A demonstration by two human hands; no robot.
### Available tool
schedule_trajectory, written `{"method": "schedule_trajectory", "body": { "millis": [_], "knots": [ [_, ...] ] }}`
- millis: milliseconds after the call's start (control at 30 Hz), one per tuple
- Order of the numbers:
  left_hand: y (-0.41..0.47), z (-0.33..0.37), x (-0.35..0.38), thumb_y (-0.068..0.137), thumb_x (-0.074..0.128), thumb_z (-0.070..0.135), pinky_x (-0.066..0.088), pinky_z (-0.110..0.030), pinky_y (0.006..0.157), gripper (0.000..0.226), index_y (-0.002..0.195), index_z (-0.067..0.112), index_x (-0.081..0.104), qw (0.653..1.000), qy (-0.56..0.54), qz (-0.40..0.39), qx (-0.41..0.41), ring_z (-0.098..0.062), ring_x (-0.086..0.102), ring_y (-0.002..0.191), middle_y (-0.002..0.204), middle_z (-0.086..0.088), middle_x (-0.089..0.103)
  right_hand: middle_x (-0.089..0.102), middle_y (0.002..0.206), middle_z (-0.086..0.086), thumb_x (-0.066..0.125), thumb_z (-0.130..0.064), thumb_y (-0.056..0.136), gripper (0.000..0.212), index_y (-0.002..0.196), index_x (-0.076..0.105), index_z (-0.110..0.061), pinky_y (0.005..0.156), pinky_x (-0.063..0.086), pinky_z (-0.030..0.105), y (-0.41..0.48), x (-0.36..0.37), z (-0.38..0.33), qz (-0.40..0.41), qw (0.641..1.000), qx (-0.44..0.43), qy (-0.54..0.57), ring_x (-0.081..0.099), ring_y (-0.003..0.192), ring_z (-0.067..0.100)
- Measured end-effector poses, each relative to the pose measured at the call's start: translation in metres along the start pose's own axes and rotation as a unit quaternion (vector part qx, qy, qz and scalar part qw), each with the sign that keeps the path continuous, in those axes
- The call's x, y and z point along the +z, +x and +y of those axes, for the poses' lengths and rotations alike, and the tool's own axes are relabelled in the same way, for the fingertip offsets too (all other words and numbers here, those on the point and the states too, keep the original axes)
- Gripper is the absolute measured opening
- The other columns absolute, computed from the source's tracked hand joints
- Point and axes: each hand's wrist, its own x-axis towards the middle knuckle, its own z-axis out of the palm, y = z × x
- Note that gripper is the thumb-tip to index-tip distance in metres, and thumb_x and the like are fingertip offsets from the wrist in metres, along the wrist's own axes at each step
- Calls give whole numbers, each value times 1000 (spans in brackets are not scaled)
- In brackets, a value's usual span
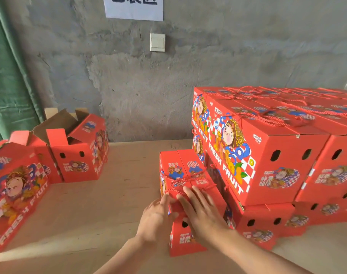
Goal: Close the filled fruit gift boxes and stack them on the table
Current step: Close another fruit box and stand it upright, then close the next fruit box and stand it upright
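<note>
A closed red fruit gift box point(183, 171) with a red rope handle stands on the wooden table point(117, 204), pushed against the left side of a stack of closed red boxes point(271, 147). My left hand point(158, 216) lies flat against the box's near left corner. My right hand point(202, 210) rests palm down on its top near edge, fingers spread. Neither hand grips anything. Another closed box point(14, 190) sits at the left edge. Behind it an open box point(77, 149) shows raised brown flaps.
The stack at the right is two layers high and several boxes wide, reaching the frame's right edge. A grey concrete wall point(168, 86) with a light switch point(157, 42) and a paper sign stands behind the table. A green curtain point(8, 76) hangs at left.
</note>
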Motion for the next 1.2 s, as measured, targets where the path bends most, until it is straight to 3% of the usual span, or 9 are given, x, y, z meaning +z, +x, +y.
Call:
{"method": "schedule_trajectory", "body": {
  "millis": [100,233,367,533,667,767,833,967,1200],
  "knots": [
    [29,-3,6,91,54,19,36,-25,83,35,125,16,47,999,43,25,-1,-20,55,107,113,7,63,54,135,9,78,-36,68,67,129,57,-18,91,49,42,27,16,12,-14,998,42,48,53,123,32],
    [82,-10,11,92,47,23,31,-27,94,27,118,29,50,986,161,45,4,-14,48,117,126,19,53,8,157,-2,44,-28,95,58,148,20,-27,110,14,41,76,54,36,-14,984,66,167,2,145,20],
    [129,-18,15,93,37,10,17,-38,113,60,148,24,18,973,224,-49,-20,-21,21,140,157,10,13,12,156,-4,44,-25,96,55,147,23,-30,109,12,38,131,73,69,6,984,96,148,4,144,18],
    [101,-57,17,93,33,10,-8,-39,115,69,151,25,-2,962,258,-92,-2,-11,-5,145,158,13,-8,-4,158,15,29,-3,87,71,149,17,-35,113,-1,56,149,94,71,32,970,214,114,-7,141,47],
    [67,-93,-26,67,75,28,23,-48,109,76,137,16,47,916,384,-93,68,-13,40,134,147,0,39,-10,156,22,45,-4,84,90,147,-9,-38,115,10,56,135,113,61,21,986,140,84,-18,137,52],
    [37,-131,-71,86,59,26,7,-47,116,69,147,18,29,912,400,-88,-33,-13,18,144,156,4,19,-24,154,16,48,-8,83,97,145,-21,-38,116,13,49,141,101,70,-60,984,145,87,-30,135,45],
    [14,-143,-105,78,70,23,20,-54,113,69,139,9,44,907,408,-86,-62,-21,32,139,149,-5,36,-27,153,15,50,-10,83,97,145,-20,-35,115,20,47,145,86,66,-113,976,162,92,-29,137,43],
    [-25,-155,-164,17,95,17,54,-59,71,78,92,3,75,885,463,-36,-39,-32,70,88,99,-13,71,-18,155,19,48,-10,86,86,150,-8,-14,118,7,46,150,44,22,-130,979,132,84,-11,144,36],
    [-55,-169,-223,33,90,37,40,-53,97,81,105,6,72,848,524,-76,-31,-29,66,103,111,-12,68,10,157,5,43,-14,96,54,147,24,-11,115,23,43,158,14,-157,-210,945,-126,215,19,142,29]
  ]
}}
